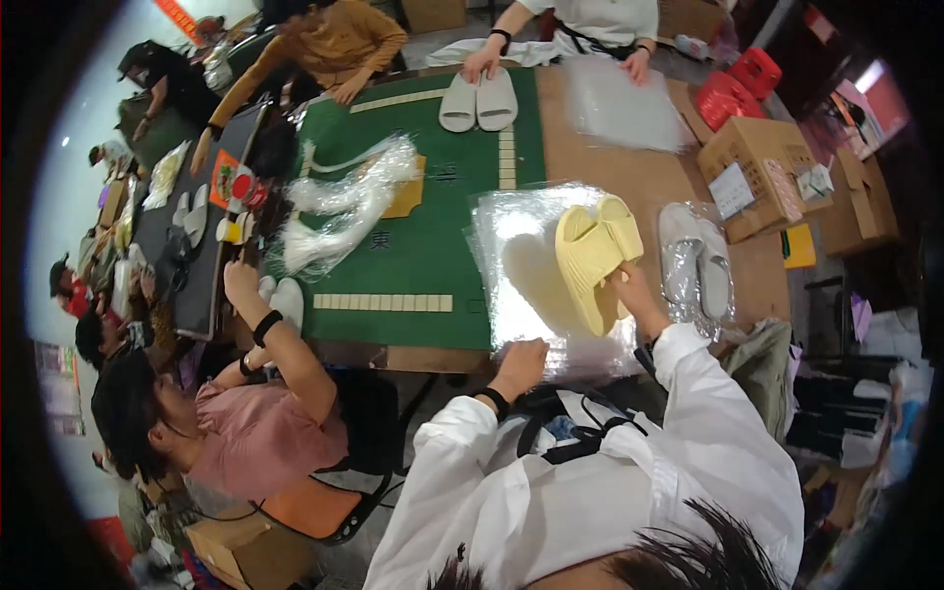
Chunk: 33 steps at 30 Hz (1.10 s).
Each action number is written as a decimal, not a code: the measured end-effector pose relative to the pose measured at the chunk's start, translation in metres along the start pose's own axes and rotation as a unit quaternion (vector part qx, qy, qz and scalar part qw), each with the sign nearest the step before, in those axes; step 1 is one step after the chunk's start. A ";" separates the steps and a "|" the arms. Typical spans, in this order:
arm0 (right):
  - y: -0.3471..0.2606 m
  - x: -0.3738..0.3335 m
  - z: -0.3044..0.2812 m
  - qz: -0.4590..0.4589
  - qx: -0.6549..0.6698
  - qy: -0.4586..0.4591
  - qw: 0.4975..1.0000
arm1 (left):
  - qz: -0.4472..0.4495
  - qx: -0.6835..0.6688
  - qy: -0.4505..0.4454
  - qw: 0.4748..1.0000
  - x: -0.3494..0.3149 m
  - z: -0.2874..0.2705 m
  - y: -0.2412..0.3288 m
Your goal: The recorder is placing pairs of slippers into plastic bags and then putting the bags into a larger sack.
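"The right hand (pixel 634 295) grasped a pair of pale-yellow open-toed slippers (pixel 578 246). Where were they?"

"Above a glossy stack of clear plastic sheets (pixel 503 231)."

"And the left hand (pixel 521 366)?"

"Curled at the stack's near edge; I couldn't tell whether it held anything. Grey plastic-wrapped slippers (pixel 680 248) lay to the right."

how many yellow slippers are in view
2: the left slipper, over the plastic sheets, and the right slipper against it, both in the right hand. Others may be hidden in the clutter.
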State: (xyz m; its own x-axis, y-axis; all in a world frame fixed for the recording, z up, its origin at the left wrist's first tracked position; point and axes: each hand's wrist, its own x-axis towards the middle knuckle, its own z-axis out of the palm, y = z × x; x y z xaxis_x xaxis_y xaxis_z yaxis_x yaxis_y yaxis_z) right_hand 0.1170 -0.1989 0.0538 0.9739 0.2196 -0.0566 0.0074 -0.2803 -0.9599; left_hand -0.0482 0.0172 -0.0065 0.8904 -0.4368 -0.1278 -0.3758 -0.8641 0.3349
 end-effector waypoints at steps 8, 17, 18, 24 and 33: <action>-0.033 -0.068 -0.093 0.039 -0.318 -0.136 0.938 | 0.066 0.148 0.023 0.986 0.043 -0.015 -0.037; 0.021 -0.147 -0.119 0.128 -0.278 -0.047 0.951 | 0.045 -0.067 -0.058 0.995 0.060 -0.043 0.000; 0.023 -0.153 -0.120 0.160 -0.258 -0.053 0.951 | 0.049 -0.065 -0.059 0.995 0.058 -0.039 -0.001; 0.053 -0.183 -0.131 0.079 -0.336 -0.024 0.938 | 0.129 -0.039 -0.029 0.990 0.052 -0.013 -0.004; 0.027 -0.173 -0.112 -0.043 -0.258 -0.105 0.960 | 0.137 -0.059 0.014 0.989 0.054 0.020 -0.030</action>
State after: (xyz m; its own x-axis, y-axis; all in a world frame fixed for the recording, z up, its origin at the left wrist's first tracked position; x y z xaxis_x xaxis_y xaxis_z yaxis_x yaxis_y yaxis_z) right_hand -0.0256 -0.3491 0.0686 0.8985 0.4299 -0.0894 0.2488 -0.6663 -0.7030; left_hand 0.0059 0.0142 -0.0415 0.7675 -0.6410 0.0084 -0.5721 -0.6789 0.4602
